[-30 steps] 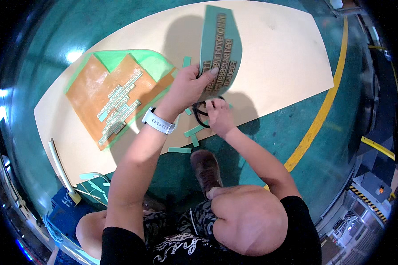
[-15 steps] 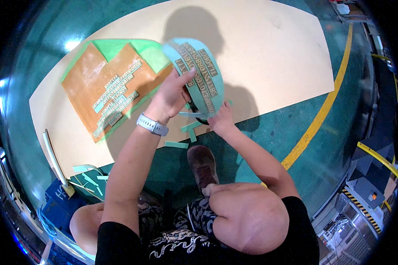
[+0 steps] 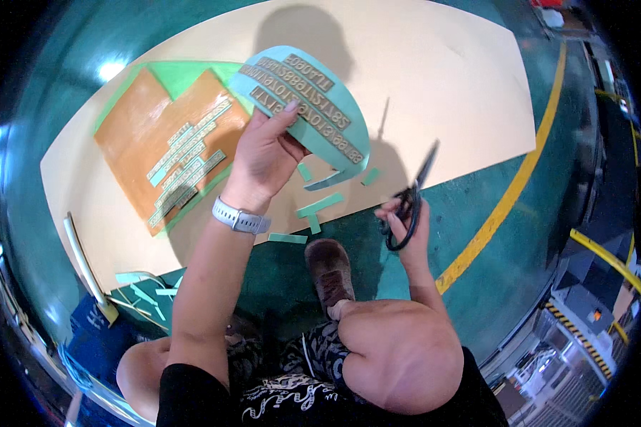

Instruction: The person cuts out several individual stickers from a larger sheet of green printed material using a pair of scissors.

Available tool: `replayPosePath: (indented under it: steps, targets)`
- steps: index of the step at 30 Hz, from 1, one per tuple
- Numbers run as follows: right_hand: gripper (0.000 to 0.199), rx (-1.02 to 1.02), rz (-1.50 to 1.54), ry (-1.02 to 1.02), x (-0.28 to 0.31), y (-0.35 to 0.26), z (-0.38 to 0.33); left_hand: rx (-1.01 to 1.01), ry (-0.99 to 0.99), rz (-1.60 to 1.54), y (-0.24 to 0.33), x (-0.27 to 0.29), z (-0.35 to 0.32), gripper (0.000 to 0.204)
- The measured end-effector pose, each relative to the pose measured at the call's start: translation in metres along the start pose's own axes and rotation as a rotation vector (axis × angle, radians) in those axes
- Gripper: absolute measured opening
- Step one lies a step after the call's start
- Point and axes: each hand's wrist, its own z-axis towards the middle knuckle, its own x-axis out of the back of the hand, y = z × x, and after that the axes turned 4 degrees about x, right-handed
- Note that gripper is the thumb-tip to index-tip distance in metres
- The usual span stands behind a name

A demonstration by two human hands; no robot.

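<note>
My left hand (image 3: 260, 160) is closed on the lower left edge of a flexible teal sheet (image 3: 312, 99), thumb on top. Rows of raised, reversed characters cover the sheet, which bows upward above a large beige board. A narrow strip hangs loose from its lower right end. Off to the right, my right hand (image 3: 417, 228) grips black-handled scissors (image 3: 408, 206) by their loops, the blades pointing up and away from the sheet. Several teal offcuts (image 3: 320, 205) lie below the sheet, near the board's front edge.
The beige board (image 3: 441, 78) rests on a green floor (image 3: 463, 192) with a yellow line (image 3: 502, 206). On its left lies a brown sheet (image 3: 139, 142) with similar raised rows, over a green sheet (image 3: 199, 70). More teal scraps (image 3: 144, 293) are at lower left, beside a blue object (image 3: 96, 320).
My right hand has moved right and down from the sheet's lower end, bringing the scissors into plain view. The sheet has tilted and shifted slightly left; another small offcut shows on the board.
</note>
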Motion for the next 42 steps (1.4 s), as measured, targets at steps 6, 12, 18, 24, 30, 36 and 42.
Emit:
replayPosePath:
  steps: [6,12,18,24,30,36,42]
  targets:
    - [0.036,0.052,0.523,-0.035,-0.059,-0.059,0.053,-0.100,0.050,-0.141,-0.013,-0.016,0.001,0.033]
    - [0.036,0.130,0.329,-0.014,-0.068,-0.067,0.074,-0.129,0.188,-0.184,-0.021,-0.022,-0.015,0.035]
    - [0.042,0.181,0.123,-0.115,-0.064,-0.082,0.079,0.046,0.078,0.105,-0.037,-0.022,-0.018,0.044]
    - [0.046,0.529,-0.053,0.122,-0.023,-0.074,0.083,-0.031,0.108,0.111,-0.048,-0.046,-0.011,0.037]
    - [0.062,0.439,0.351,-0.061,-0.009,-0.095,0.046,-0.141,0.163,0.084,-0.046,-0.048,-0.004,0.030]
    - [0.089,-0.116,0.548,-0.396,-0.022,-0.066,0.012,-0.249,0.183,0.118,-0.043,-0.053,0.005,0.029]
    - [0.095,-0.190,0.203,-0.547,-0.028,-0.074,0.012,-0.299,0.212,0.074,-0.045,-0.058,0.004,0.031]
